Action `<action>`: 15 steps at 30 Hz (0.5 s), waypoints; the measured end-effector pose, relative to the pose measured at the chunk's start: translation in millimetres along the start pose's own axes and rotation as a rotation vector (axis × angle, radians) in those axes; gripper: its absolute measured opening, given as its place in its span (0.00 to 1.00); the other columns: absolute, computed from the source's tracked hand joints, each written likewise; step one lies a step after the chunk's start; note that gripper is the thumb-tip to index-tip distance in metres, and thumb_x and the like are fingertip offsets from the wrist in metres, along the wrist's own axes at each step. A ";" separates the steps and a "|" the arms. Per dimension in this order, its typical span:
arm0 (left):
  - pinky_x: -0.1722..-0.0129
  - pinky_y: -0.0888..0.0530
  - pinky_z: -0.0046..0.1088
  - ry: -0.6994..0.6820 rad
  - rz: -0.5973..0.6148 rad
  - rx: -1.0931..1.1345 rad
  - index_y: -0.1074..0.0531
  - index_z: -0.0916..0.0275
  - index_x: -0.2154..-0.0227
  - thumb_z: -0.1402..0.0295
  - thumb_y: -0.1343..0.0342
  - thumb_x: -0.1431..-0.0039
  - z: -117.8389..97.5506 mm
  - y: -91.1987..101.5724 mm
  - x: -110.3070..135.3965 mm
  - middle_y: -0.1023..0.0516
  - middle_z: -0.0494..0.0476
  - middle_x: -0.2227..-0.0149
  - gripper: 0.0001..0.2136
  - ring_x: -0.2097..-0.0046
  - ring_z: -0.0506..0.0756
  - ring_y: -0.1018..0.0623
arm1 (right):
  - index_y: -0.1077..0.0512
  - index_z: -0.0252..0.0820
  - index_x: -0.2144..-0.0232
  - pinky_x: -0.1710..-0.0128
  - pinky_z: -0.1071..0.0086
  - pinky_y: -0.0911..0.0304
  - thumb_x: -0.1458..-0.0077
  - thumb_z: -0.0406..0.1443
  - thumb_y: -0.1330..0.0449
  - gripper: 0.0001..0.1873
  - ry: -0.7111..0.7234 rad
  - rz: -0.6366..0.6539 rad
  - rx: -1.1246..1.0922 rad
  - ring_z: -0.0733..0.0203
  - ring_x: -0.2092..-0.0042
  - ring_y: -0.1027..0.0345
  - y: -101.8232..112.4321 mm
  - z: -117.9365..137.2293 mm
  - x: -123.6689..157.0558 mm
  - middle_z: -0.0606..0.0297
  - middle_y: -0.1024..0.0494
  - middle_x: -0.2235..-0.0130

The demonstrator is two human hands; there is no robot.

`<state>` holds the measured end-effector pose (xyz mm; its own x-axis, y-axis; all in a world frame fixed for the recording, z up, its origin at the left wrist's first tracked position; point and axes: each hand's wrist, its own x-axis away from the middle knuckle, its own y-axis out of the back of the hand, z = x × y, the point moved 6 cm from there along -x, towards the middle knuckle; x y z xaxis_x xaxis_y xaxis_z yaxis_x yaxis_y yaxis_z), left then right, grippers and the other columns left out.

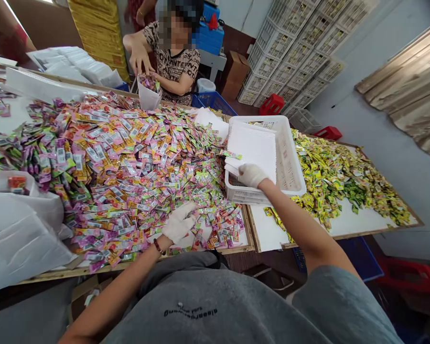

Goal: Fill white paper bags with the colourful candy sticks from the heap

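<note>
My left hand (179, 223), in a white glove with a beaded bracelet at the wrist, lies at the near edge of a large heap of small pink, orange and green snack packets (129, 167). Its fingers are apart, and I see nothing held in them. My right hand (252, 175), also gloved, has its fingers curled at the lower corner of a stack of white paper bags (252, 143). That stack lies in a white plastic basket (290, 165). One green-and-pink packet (232, 155) rests across the left side of the bags.
Across the table a person (179, 62) holds a white bag of packets (149, 95). Yellow packets (326, 177) spread over the right-hand table. A large white sack (21, 229) stands at left. Stacked white crates (283, 52) and a red stool (271, 104) are behind.
</note>
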<state>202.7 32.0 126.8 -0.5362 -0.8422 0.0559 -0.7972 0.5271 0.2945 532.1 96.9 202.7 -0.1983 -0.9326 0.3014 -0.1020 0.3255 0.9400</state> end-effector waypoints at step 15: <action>0.51 0.20 0.38 0.336 -0.027 0.480 0.19 0.62 0.64 0.61 0.33 0.49 13.6 -30.1 -21.5 0.16 0.61 0.61 0.12 0.54 0.62 0.18 | 0.20 0.37 0.60 0.64 0.71 0.36 0.41 0.31 0.44 0.12 -0.018 0.059 -0.431 0.58 0.64 0.25 13.1 -4.0 5.4 0.59 0.16 0.64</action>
<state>234.4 35.7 103.8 -0.4586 -0.8046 0.3772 -0.8880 0.4308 -0.1609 533.6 95.6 217.3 -0.2088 -0.9104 0.3573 0.3256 0.2798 0.9031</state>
